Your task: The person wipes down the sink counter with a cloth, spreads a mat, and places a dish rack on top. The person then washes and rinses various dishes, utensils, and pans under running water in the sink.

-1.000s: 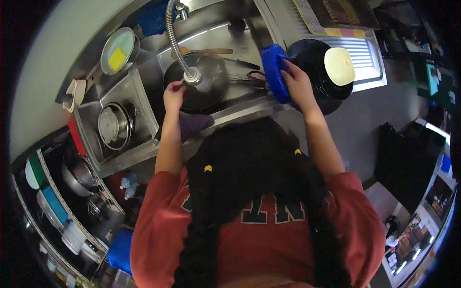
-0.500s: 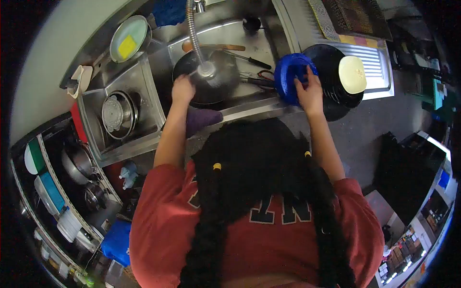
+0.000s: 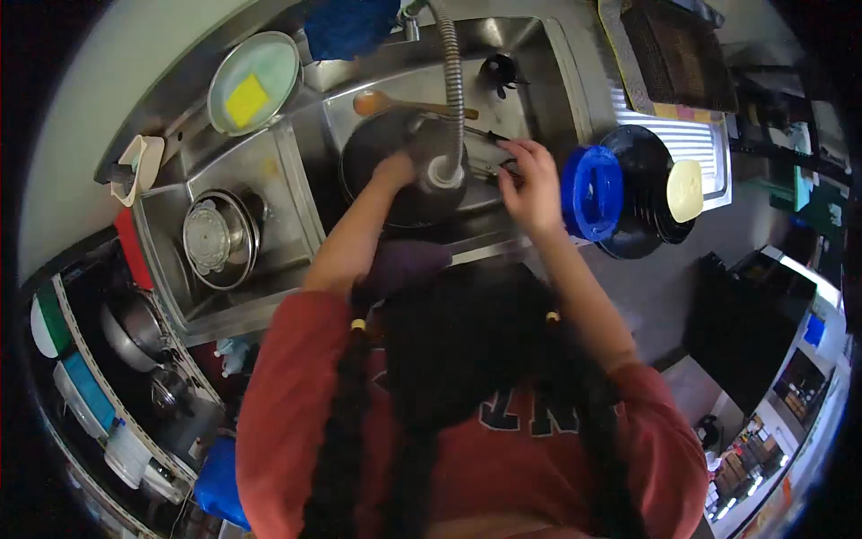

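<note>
A large dark wok [image 3: 364,153] sits in the right-hand sink basin, under the spray head of a coiled metal tap [image 3: 452,90]. My left hand [image 3: 395,169] is over the inside of the wok; its fingers are smeared and partly lost against the dark metal. Right of the wok, my right hand [image 3: 534,184] has thumb and fingers apart, close to the dark handles of utensils in the basin. Whether it touches them I cannot tell. A wooden spoon [image 3: 413,106] lies behind the wok. The blue round container [image 3: 616,193] stands beside my right hand, apart from it.
Metal bowls [image 3: 244,260] with a perforated disc sit in the left basin. A pale green basin [image 3: 285,67] holding a yellow sponge [image 3: 245,101] rests on the back edge. At right are black plates [image 3: 636,148] and a cream dish [image 3: 685,190]. A purple cloth [image 3: 409,262] hangs at the front edge.
My right hand has let go of the blue container and moved left over the sink. My left hand has shifted from the wok's rim to over its inside. The view has shifted too.
</note>
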Motion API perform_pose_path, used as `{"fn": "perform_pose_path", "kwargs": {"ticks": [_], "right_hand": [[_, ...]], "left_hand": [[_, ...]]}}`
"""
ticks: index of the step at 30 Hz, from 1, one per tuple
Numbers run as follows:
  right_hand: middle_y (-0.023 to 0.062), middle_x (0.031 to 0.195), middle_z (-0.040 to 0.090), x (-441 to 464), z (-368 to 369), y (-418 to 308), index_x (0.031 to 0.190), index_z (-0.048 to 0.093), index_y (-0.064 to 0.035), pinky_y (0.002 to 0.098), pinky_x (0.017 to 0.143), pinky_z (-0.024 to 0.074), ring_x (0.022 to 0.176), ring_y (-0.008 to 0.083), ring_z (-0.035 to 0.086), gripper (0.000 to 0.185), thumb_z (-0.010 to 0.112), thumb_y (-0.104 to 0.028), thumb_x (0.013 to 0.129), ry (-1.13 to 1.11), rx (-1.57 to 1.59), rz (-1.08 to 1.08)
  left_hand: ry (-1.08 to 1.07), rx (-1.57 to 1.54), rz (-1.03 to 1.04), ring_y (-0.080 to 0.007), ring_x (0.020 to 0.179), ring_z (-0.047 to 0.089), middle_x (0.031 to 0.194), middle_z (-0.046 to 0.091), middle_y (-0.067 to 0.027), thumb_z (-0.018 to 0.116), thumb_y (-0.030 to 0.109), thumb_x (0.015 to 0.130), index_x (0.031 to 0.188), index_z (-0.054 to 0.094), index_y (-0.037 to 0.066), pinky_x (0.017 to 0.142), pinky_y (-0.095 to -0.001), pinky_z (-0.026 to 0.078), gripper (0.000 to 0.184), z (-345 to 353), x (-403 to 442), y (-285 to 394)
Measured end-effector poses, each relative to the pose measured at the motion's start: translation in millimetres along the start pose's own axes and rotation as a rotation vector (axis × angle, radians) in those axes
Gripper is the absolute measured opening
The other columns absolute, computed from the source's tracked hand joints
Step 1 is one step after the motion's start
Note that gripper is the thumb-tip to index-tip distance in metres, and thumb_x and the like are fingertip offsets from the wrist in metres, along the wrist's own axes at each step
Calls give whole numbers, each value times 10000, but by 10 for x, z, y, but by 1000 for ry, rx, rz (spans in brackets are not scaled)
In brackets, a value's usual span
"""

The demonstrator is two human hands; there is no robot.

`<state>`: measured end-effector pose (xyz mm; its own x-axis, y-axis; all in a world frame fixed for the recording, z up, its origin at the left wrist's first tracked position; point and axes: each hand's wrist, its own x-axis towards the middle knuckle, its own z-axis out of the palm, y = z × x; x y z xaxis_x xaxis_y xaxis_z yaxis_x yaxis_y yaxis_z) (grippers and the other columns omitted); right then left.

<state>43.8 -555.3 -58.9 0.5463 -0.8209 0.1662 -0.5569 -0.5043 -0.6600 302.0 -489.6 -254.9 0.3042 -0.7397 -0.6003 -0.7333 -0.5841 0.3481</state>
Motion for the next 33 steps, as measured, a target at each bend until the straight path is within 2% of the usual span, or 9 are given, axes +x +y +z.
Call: {"fn": "perform_pose_path", "kwargs": {"ticks": [3,10,14,16,18,19,26,29,33], "right_hand": [[227,1248,575,312,773,379,1276,599,-59,477,1017,446,1185,421,536,501,703,-86,787,-59,70,147],[231,1237,588,577,1961,1241,1268,591,-45,489,992,469,1188,418,542,489,707,-146,804,-246,-41,435],[181,1133,653,469,2239,1073,1179,640,-52,491,915,507,1081,379,626,411,723,-241,824,56,-88,247],[93,1029,689,244,2489,1191,1117,661,-16,341,858,524,906,220,652,268,695,-114,870,-118,449,597],[82,1024,686,-66,2709,1382,1116,666,-20,321,847,525,905,187,644,238,674,-101,892,-237,937,575],[71,1020,683,-119,2740,1442,1114,672,-25,301,837,525,904,154,636,210,652,-88,914,-359,1430,537],[100,1007,717,278,2356,910,1162,658,-2,280,778,543,864,164,687,408,690,-339,933,-266,1020,684],[104,1040,718,365,2435,974,1180,656,-7,279,810,531,899,172,685,408,744,-271,881,-400,941,563],[147,1038,714,321,2635,1090,1191,649,-5,326,763,573,879,232,714,324,592,-244,979,-562,1299,639]], "left_hand": [[-347,-26,-81,-396,1068,666,1162,669,-264,546,190,816,1162,679,-11,919,-445,512,422,-490,-319,97],[-168,-174,-189,-379,913,696,1061,698,-250,555,233,911,1251,616,-26,792,-443,548,431,-494,-851,-553],[-248,-994,-308,-174,620,529,769,558,-58,510,211,986,1226,563,66,520,-316,430,285,-552,-1142,-582],[-292,-1415,-349,-120,578,452,724,484,-9,491,199,1009,1204,548,103,473,-273,370,225,-586,-1244,-511],[-417,-1898,-317,-123,564,455,739,498,-13,487,186,1019,1184,535,144,467,-264,354,177,-508,-1241,-499],[-446,-1911,-275,-122,558,455,732,497,-16,484,196,1027,1200,537,145,467,-265,356,188,-435,-1230,-511],[-484,-1777,-187,-120,573,462,724,488,-14,492,169,995,1196,478,144,482,-268,350,203,-237,-1275,-357],[-371,-1624,-188,-98,530,412,719,481,1,490,194,1024,1282,526,125,463,-245,336,269,-249,-1367,-232],[43,-806,67,-275,760,641,962,666,-131,536,193,998,1368,517,59,675,-369,512,394,-185,-1477,-191]]}}
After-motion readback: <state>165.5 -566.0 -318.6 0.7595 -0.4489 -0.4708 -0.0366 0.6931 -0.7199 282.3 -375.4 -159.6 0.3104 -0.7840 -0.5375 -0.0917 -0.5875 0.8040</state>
